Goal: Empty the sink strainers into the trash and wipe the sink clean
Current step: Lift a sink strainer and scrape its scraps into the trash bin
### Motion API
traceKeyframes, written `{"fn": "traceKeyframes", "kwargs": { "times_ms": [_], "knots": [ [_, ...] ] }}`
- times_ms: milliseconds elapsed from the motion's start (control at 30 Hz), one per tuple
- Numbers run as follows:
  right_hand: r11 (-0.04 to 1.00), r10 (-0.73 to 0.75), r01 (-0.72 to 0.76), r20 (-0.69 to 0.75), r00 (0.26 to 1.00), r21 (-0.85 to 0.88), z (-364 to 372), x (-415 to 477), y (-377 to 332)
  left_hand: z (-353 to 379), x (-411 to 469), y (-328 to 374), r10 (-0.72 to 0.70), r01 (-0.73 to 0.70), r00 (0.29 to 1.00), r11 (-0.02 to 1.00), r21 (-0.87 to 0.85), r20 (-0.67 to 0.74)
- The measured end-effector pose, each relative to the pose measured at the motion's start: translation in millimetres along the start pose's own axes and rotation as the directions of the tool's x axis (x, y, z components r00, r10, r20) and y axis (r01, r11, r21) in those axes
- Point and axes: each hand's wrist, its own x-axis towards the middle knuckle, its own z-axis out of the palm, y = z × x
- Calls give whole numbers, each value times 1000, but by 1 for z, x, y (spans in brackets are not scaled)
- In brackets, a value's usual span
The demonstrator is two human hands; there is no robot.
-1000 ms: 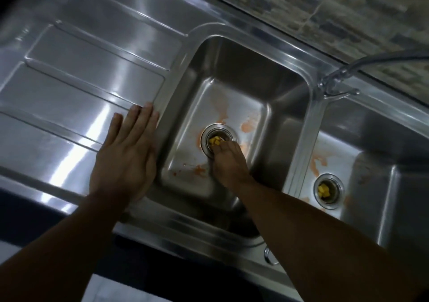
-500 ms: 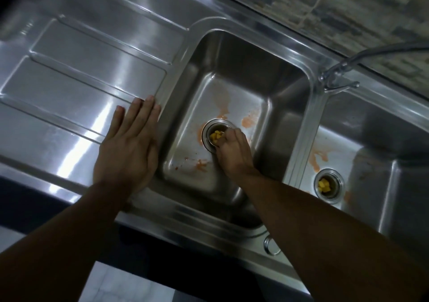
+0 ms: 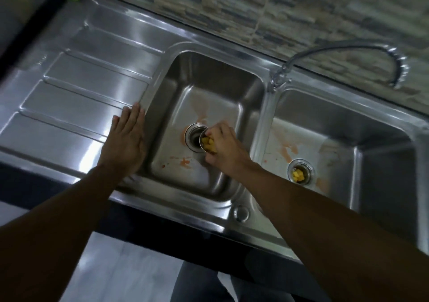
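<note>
Head view: right hand (image 3: 226,149) grips the strainer (image 3: 201,139), seemingly tilted mouth-leftward; left hand (image 3: 126,139) lies flat.

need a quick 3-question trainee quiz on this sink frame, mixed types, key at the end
1. Fill in: the scraps in the right basin's strainer are ____ in colour.
2. Which strainer does the right hand grip? A) left basin's strainer B) right basin's strainer C) neither
3. True or false: the left hand holds a cloth.

Key: 1 yellow. 2 A. 3 false; it lies flat on the drainboard.
</note>
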Motion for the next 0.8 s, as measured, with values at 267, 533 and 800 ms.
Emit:
{"fn": "traceKeyframes", "kwargs": {
  "times_ms": [267,533,800],
  "knots": [
    [997,23,-7,-212,977,75,-67,-54,39,48,-52,133,75,-67,991,995,-80,110],
    [969,223,-187,-249,943,162,-93,-116,132,89,-30,233,207,-190,963,976,-108,174],
    [937,305,-295,-30,952,187,-43,-156,199,102,30,279,185,-181,982,980,-82,42]
  ]
}}
